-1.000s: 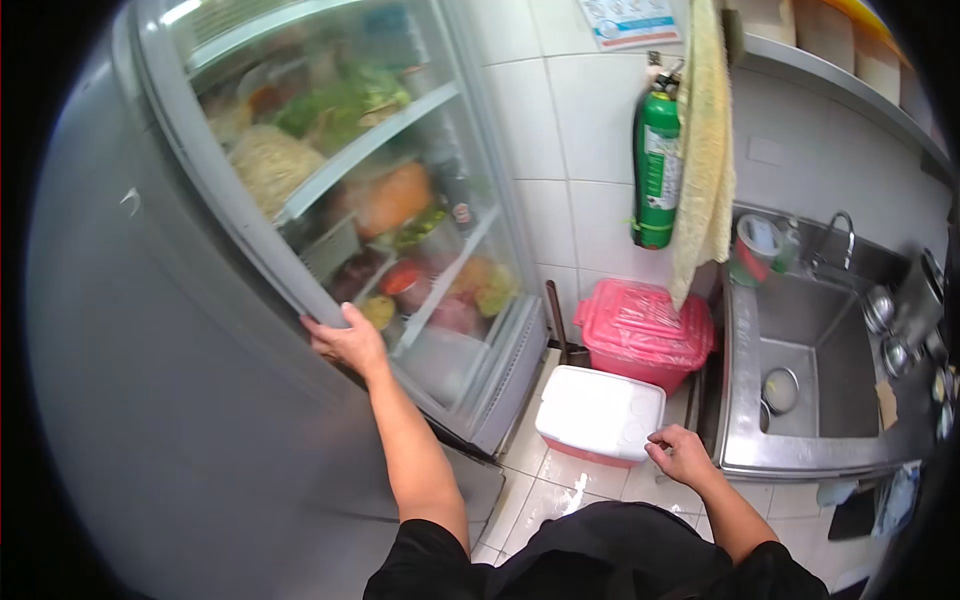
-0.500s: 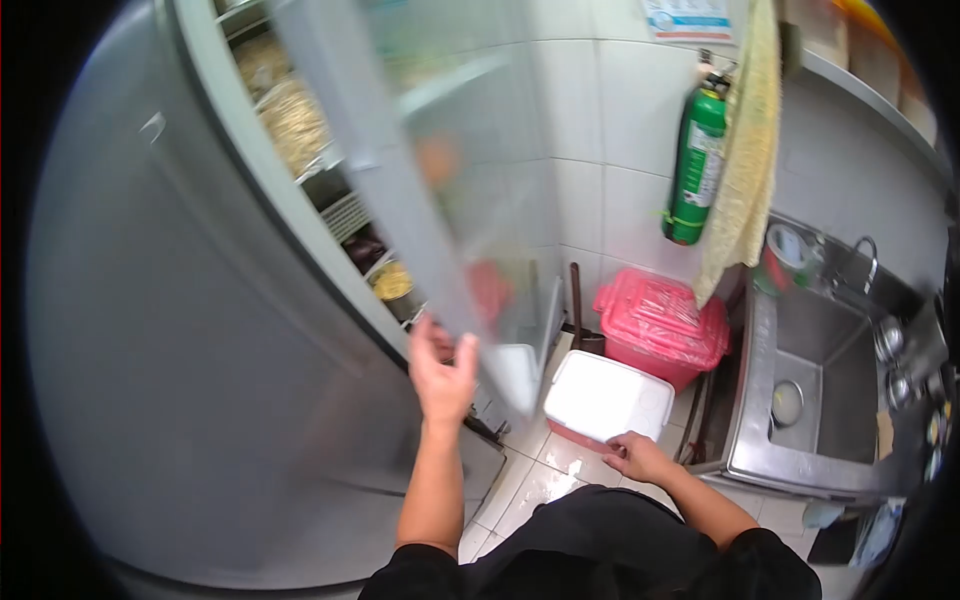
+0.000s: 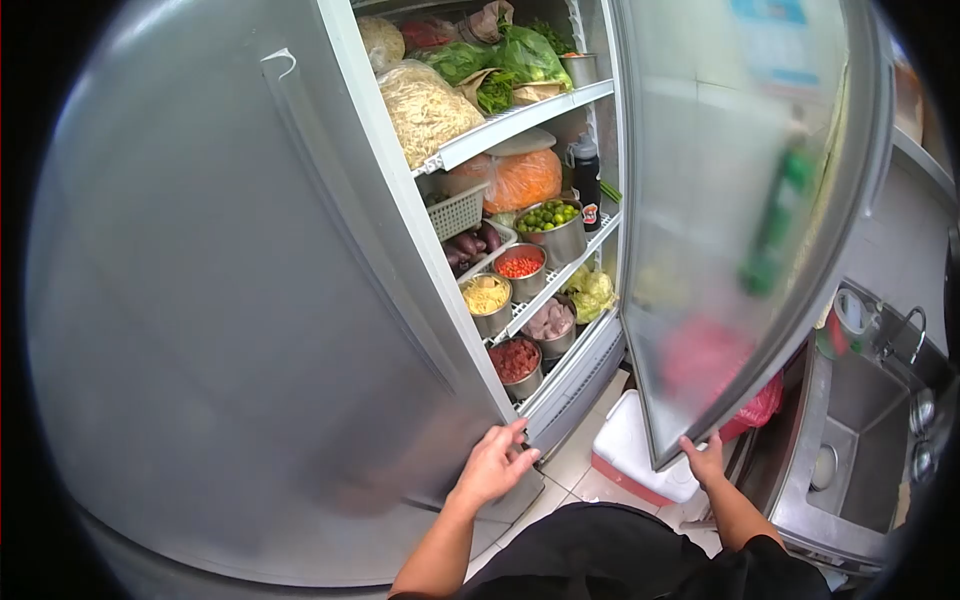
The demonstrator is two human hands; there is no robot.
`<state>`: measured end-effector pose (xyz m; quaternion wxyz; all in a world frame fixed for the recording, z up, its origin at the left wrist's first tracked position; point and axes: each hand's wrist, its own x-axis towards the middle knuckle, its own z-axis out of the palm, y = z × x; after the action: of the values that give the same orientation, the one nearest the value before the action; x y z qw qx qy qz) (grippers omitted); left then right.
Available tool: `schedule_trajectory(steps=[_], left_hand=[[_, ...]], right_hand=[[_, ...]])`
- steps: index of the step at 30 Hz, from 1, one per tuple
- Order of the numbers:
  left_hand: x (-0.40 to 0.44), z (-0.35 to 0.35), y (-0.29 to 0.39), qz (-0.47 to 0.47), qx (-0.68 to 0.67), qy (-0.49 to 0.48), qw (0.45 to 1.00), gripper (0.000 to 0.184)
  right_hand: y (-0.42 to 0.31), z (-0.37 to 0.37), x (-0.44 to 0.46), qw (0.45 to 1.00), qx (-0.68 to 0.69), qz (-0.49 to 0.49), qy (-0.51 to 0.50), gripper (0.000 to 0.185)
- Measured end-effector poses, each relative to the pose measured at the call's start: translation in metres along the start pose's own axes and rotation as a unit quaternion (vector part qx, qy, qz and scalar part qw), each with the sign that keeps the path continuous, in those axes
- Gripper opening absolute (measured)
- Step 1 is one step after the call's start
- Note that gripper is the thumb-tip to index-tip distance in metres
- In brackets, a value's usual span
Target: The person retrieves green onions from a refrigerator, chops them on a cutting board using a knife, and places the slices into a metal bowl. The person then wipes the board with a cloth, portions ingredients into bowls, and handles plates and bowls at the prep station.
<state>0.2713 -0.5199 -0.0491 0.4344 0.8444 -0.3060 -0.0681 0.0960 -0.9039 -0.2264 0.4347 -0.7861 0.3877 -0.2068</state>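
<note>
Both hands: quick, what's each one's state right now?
Left hand: open, holding nothing.
Right hand: holding the glass refrigerator door at its lower corner.

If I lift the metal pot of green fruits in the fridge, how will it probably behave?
The metal pot should stay stiff, judging by its metal wall. It is probably heavy, as it looks full. The green fruits are round and uncovered, so some might roll out if it tilts.

The door frame (image 3: 868, 180) is grey, the limes (image 3: 550, 215) green, the cooler (image 3: 625, 481) red with a white lid (image 3: 622, 438).
</note>
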Motion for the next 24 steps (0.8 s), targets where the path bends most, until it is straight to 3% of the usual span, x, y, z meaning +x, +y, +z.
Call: schedule_trajectory(steps=[1,3,4,5,6,7,9,10,12,15,16,19,22,24], left_hand=[[0.004,0.001,-0.001,-0.002,0.0,-0.012,1.0,0.058],[0.015,0.006,-0.002,-0.012,-0.022,-0.01,1.0,0.059],[0.022,0.011,-0.002,-0.03,-0.034,-0.008,0.999,0.061],[0.03,0.016,-0.002,-0.051,-0.049,-0.007,0.997,0.062],[0.04,0.02,0.0,-0.041,-0.042,0.003,0.998,0.063],[0.05,0.024,0.001,-0.031,-0.035,0.013,0.999,0.064],[0.07,0.031,0.01,-0.013,-0.027,0.034,0.999,0.065],[0.082,0.032,0.018,-0.004,-0.023,0.044,0.999,0.066],[0.109,0.037,0.017,0.059,0.003,0.07,0.996,0.073],[0.139,0.035,0.037,0.036,-0.049,0.099,0.993,0.08],[0.147,0.036,0.036,-0.003,-0.055,0.092,0.994,0.09],[0.171,0.052,0.012,-0.044,-0.172,0.133,0.975,0.095],[0.188,0.052,0.002,-0.079,-0.252,0.178,0.948,0.1],[0.191,0.048,0.002,-0.088,-0.279,0.204,0.934,0.102]], right_hand=[[0.014,0.001,0.006,1.0,0.002,0.0,0.013,0.075],[0.011,0.024,0.0,0.987,-0.013,0.06,0.146,0.077],[-0.022,0.029,-0.007,0.981,0.099,0.121,0.113,0.095],[0.035,0.082,0.015,0.97,0.054,0.147,0.184,0.096],[-0.019,0.063,0.015,0.964,0.137,0.226,0.018,0.094],[-0.098,0.041,0.012,0.919,0.211,0.298,-0.149,0.093],[-0.117,0.074,0.064,0.971,0.154,0.051,-0.176,0.082],[-0.162,0.072,0.082,0.961,0.223,-0.017,-0.161,0.079],[-0.268,0.059,0.124,0.916,0.332,-0.185,-0.13,0.076],[-0.395,0.04,0.178,0.843,0.37,-0.384,-0.074,0.082],[-0.432,0.037,0.196,0.802,0.369,-0.468,-0.026,0.084],[-0.531,0.032,0.241,0.744,0.346,-0.568,0.069,0.077],[-0.605,0.036,0.281,0.717,0.211,-0.664,0.03,0.02],[-0.637,0.048,0.301,0.699,0.088,-0.709,0.021,0.016]])
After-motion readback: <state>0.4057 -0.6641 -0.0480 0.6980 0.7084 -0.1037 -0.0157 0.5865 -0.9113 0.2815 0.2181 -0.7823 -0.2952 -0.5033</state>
